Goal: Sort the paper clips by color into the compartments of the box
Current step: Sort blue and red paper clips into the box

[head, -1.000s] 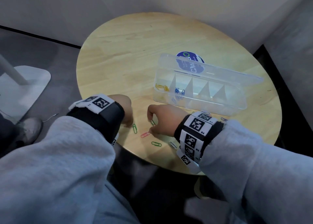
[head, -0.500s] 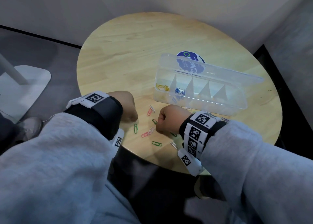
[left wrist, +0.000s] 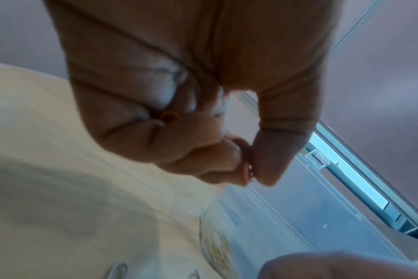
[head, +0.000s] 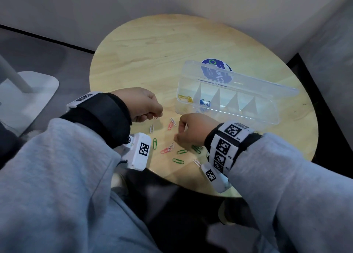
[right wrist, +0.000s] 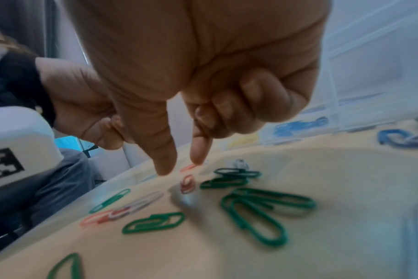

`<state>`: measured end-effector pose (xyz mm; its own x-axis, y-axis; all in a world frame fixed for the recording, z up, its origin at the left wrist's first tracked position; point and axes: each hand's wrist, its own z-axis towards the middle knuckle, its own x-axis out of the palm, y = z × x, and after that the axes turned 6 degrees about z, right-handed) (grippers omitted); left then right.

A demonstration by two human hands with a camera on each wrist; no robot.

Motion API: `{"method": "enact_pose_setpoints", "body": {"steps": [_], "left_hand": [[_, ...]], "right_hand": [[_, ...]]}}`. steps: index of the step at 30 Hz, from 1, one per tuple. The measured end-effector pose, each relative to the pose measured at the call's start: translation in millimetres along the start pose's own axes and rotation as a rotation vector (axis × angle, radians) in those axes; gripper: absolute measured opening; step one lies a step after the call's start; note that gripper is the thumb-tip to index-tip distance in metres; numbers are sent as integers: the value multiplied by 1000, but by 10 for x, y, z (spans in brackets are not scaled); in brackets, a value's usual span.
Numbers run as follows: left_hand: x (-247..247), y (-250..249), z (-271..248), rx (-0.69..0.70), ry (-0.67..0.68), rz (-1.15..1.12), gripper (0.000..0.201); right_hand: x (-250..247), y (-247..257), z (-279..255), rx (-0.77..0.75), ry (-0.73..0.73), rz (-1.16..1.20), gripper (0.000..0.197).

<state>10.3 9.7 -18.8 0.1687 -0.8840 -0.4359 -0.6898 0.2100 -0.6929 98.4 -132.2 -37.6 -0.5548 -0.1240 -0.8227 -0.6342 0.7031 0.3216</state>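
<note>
**Orange clip pinched in the left hand, right hand poised over the pile**

Orange wire shows at the fingertips of the left hand: thumb and forefinger are pressed together on a small orange clip, held just above the wood at centre frame. In the left wrist view the other fingers are curled into the palm, with another bit of orange showing among them.

Lower and to the right, the right hand holds nothing; thumb and forefinger point down, slightly apart, tips just over a red clip, the remaining fingers folded.

Around them the loose clips lie scattered on the round wooden table: green clips, pink ones, white ones.

Up and to the right sits the clear box, lid open. Yellow clips lie in its leftmost compartment, blue clips in the next.
</note>
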Motion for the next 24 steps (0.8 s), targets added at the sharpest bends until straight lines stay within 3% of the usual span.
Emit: {"method": "enact_pose_setpoints", "body": {"steps": [6, 11, 18, 21, 24], "left_hand": [[14, -35, -8, -14, 17, -198, 24], [36, -56, -6, -41, 11, -238, 18], [131, -52, 112, -131, 35, -91, 24], [228, -75, 183, -121, 47, 124, 11], [312, -109, 208, -26, 33, 398, 8]], "right_hand": [[28, 76, 64, 2, 119, -191, 19], [-30, -16, 7, 0, 169, -56, 8], [-166, -286, -74, 90, 160, 514, 22], [-173, -389, -89, 125, 172, 853, 28], [-197, -442, -99, 139, 197, 1073, 25]]}}
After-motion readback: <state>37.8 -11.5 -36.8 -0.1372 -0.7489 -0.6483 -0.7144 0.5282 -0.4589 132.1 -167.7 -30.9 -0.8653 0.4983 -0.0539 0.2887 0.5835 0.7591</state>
